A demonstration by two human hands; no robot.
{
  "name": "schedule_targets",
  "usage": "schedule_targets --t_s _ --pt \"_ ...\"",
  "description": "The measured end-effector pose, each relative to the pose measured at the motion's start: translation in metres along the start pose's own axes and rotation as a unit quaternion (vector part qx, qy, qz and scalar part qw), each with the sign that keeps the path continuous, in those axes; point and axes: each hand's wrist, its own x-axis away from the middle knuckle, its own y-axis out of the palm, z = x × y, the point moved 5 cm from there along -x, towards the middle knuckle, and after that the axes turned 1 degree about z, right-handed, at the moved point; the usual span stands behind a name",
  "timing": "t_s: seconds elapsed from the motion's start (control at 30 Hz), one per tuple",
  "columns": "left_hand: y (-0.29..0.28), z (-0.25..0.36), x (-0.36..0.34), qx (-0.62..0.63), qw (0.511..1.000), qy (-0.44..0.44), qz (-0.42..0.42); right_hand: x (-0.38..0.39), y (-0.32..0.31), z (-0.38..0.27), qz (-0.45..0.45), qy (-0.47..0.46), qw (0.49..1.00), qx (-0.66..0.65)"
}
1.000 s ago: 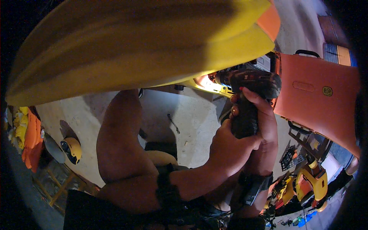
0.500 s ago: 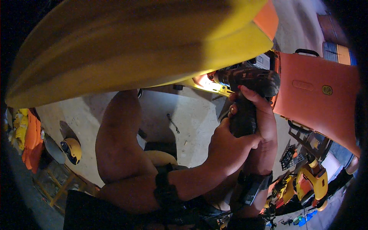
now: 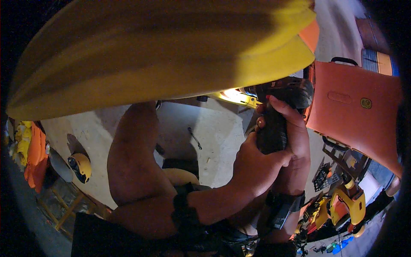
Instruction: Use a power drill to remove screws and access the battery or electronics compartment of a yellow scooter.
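A black and yellow power drill (image 3: 286, 91) is held up just under the yellow brim of my helmet (image 3: 162, 51), with its work light glowing at the front. My left hand (image 3: 256, 163) wraps the lower part of the dark handle; a black band circles that wrist. My right hand (image 3: 296, 141) is closed around the handle from the right side, index finger up by the trigger, with a dark watch on its wrist. The drill's tip is hidden behind the brim.
An orange tool case (image 3: 355, 115) stands close on the right. Yellow tools (image 3: 347, 205) lie lower right. On the pale floor (image 3: 218, 141) lies a small dark tool (image 3: 195, 138). At the left are a yellow helmet (image 3: 80, 166), orange cloth (image 3: 35, 154) and a wooden frame (image 3: 64, 210).
Both hands keep the same grip on the drill. The picture has only shifted very slightly.
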Motion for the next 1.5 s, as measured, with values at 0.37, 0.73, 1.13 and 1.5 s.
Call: schedule_targets --t_s 0.37,0.73,1.13,1.5 --pt "0.007 -0.002 -0.001 0.013 1.0 0.024 -0.014 0.0 -0.01 -0.001 -0.002 0.0 1.0 0.002" --pt "0.011 -0.001 0.0 0.036 0.999 0.015 -0.025 0.002 -0.009 -0.004 -0.026 -0.008 1.0 0.0" --pt "0.008 0.0 -0.001 0.021 1.0 0.004 -0.016 0.001 -0.007 -0.004 -0.015 -0.003 1.0 0.002" --pt "0.003 0.004 0.002 0.008 0.998 -0.038 -0.044 -0.002 -0.005 -0.002 -0.025 0.001 1.0 -0.008"
